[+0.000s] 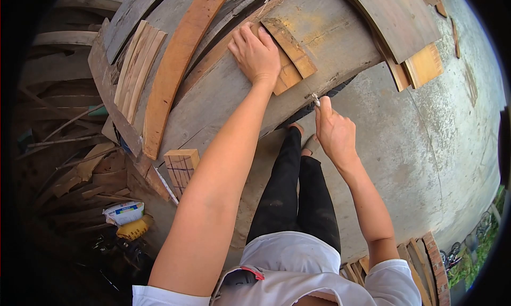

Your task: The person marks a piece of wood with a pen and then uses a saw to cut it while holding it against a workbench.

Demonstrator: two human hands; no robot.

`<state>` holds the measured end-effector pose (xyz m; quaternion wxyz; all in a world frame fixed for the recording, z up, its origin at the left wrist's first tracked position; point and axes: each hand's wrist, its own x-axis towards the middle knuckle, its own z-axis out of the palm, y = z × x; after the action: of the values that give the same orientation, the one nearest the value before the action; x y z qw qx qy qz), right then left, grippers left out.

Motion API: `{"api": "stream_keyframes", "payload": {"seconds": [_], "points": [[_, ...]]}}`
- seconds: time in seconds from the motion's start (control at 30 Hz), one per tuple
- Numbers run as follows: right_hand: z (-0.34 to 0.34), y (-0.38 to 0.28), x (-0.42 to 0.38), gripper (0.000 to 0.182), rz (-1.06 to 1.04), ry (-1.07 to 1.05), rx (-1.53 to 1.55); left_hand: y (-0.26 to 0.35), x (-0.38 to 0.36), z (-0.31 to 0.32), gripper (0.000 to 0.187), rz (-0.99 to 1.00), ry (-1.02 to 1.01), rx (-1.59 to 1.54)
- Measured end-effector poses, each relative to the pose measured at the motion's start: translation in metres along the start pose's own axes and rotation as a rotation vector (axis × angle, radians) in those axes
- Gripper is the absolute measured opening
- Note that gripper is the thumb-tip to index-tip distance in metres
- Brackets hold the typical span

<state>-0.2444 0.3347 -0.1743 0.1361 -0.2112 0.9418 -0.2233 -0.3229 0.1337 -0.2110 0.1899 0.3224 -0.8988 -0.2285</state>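
My left hand [256, 56] bears down on a short flat wooden block [288, 78], its fingers bent over the far part. Against the block's right side lies a darker wooden strip [289, 46]. Both pieces are on a worn grey bench plank [340, 40]. My right hand [336, 131] is closed around a small tool with a silvery tip [315, 99]; most of it is hidden in the fist. That tip is near the plank's front edge, just below the strip's near end.
Left on the bench are a long curved board [178, 72] and several pale strips [139, 72]. A marked wooden block [182, 167] stands by my left forearm. Curved boards [396, 24] overhang at right. Wood scraps and a yellow bag [134, 228] lie at lower left.
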Motion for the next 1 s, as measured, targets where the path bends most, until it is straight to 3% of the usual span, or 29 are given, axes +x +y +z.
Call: {"api": "stream_keyframes", "payload": {"seconds": [0.2,0.37,0.57,0.77,1.0], "points": [[0.004,-0.007,0.029,0.017,-0.059,0.093,-0.028,0.002,0.0,0.0,0.033,-0.009,-0.003,0.018],[-0.004,0.004,0.0,0.019,0.003,0.007,0.013,-0.001,0.001,0.001,0.034,-0.021,-0.024,0.008],[0.001,-0.008,0.038,0.019,-0.029,0.015,0.06,0.001,0.001,-0.001,0.032,-0.014,-0.005,0.01],[-0.01,0.008,-0.003,0.017,0.01,-0.05,0.064,0.0,0.001,0.001,0.028,-0.001,0.013,0.04],[0.0,-0.009,0.035,0.02,-0.032,-0.008,0.107,0.003,0.0,-0.001,0.029,-0.042,-0.009,0.024]]}}
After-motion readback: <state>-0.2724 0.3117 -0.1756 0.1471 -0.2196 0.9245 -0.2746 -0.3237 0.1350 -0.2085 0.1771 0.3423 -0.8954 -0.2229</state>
